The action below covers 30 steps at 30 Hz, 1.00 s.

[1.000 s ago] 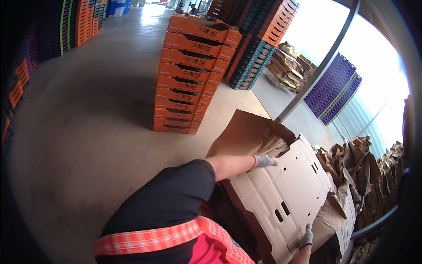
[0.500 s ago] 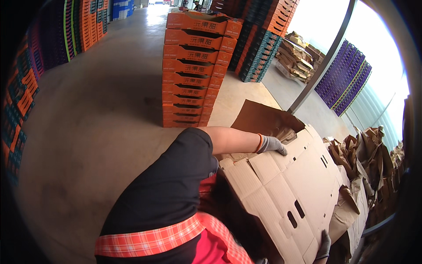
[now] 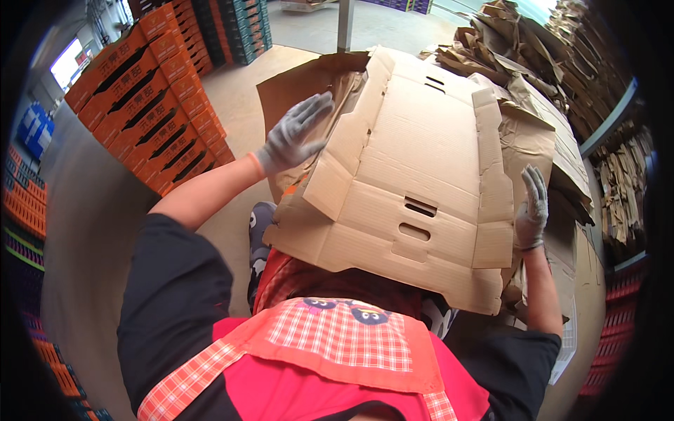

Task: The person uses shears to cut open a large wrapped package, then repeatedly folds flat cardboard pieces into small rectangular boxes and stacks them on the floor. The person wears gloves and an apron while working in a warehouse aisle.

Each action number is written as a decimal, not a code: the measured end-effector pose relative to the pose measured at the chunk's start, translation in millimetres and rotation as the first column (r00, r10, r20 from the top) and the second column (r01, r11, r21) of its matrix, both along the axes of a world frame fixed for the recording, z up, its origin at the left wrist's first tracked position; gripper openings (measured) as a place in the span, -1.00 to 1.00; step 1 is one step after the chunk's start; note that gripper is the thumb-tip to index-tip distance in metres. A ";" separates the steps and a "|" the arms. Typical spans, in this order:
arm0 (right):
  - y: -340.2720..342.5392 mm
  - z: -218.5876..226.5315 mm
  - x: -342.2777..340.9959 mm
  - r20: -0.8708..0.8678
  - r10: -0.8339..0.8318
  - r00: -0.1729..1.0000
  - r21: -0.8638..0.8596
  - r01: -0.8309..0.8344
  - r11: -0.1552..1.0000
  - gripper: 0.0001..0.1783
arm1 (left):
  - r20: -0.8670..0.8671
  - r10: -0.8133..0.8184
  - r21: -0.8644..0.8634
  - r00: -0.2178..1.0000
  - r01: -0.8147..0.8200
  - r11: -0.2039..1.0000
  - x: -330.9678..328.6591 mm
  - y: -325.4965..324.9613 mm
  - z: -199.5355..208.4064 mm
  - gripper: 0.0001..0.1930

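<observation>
A flat brown cardboard box blank (image 3: 425, 147) lies before me, its side flaps creased and partly raised, with slots and oval hand holes cut in it. My left hand (image 3: 295, 135), in a grey glove, is beside the blank's left flap with fingers stretched out. At the right edge my right hand (image 3: 532, 210), gloved too, stands upright with its fingers straight; whether the palm touches the cardboard I cannot tell. Under the blank's left side a darker brown cardboard flap (image 3: 281, 98) sticks out. What supports the blank is mostly hidden.
At the left rises a stack of orange printed cartons (image 3: 144, 105). Dark green crates (image 3: 246, 31) stand behind it. Crumpled brown cardboard (image 3: 519, 45) is heaped at the far right, near a grey metal rail (image 3: 612, 118). Red crates (image 3: 618, 316) line the right side.
My view has swung right, and I now face the cardboard squarely. Both hands have moved to its opposite sides, fingers straightened; the side flaps are now partly raised.
</observation>
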State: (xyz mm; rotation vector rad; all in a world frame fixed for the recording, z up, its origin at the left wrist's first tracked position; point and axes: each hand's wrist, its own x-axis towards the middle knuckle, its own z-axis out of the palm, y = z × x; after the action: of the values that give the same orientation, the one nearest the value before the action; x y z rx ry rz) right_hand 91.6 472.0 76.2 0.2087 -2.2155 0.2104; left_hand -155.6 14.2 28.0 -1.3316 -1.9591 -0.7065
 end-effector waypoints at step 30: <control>-68.1 47.7 -2.0 0.656 0.157 0.739 -0.117 -0.107 0.987 -0.36 | 0.085 0.363 -0.665 0.928 -0.219 0.715 68.3 36.0 97.2 -0.35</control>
State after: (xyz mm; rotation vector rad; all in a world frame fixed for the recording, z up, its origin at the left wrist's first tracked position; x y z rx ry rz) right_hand 89.6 403.9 123.8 0.2850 -2.9053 0.5099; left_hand -87.3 50.2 125.2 -1.2889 -2.6626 0.0203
